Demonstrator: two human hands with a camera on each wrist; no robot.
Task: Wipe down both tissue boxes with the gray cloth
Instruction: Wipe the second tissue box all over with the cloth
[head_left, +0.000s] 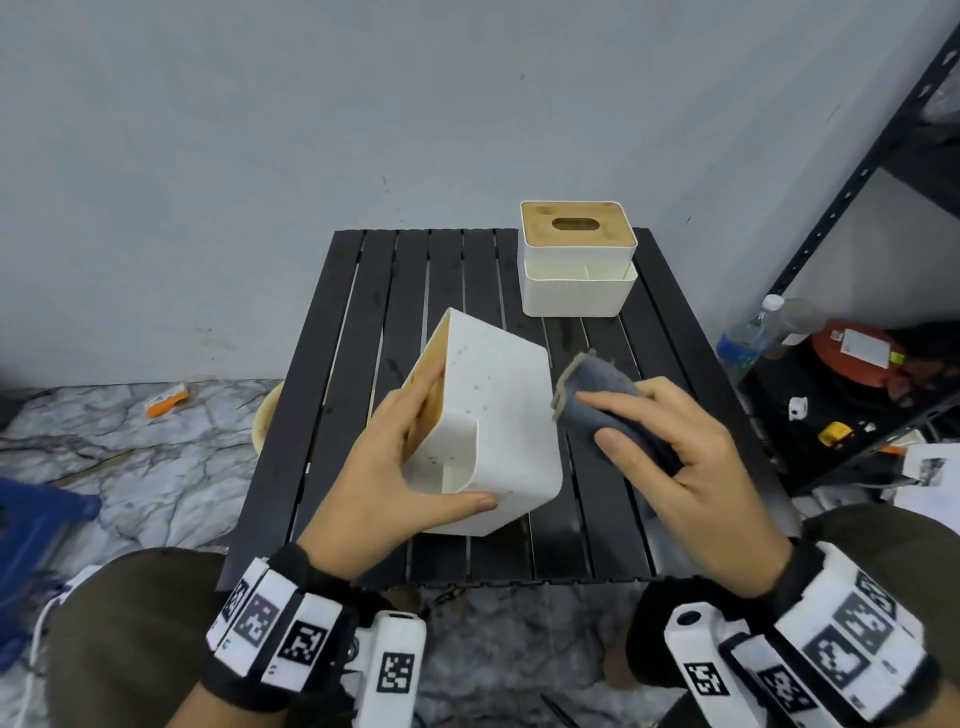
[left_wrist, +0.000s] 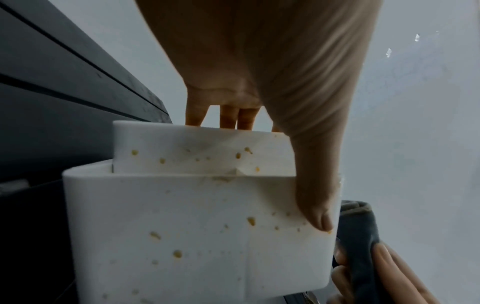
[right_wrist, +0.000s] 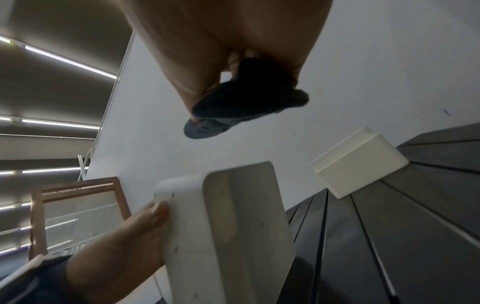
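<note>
Fingers (head_left: 423, 395) of the left hand (head_left: 400, 457) grip the spotted white tissue box (head_left: 498, 415), tilted at bench (head_left: 363, 322) centre. Right hand (head_left: 675, 457) clutches the folded gray cloth (head_left: 602, 395) just beside it at 3 o'clock. Second tissue box (head_left: 576, 260) stands at 1 o'clock.

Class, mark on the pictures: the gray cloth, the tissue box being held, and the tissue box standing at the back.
gray cloth (head_left: 597, 395): head view, folded upper face.
held tissue box (head_left: 498, 415): head view, speckled white side.
back tissue box (head_left: 574, 226): head view, wooden lid.
</note>
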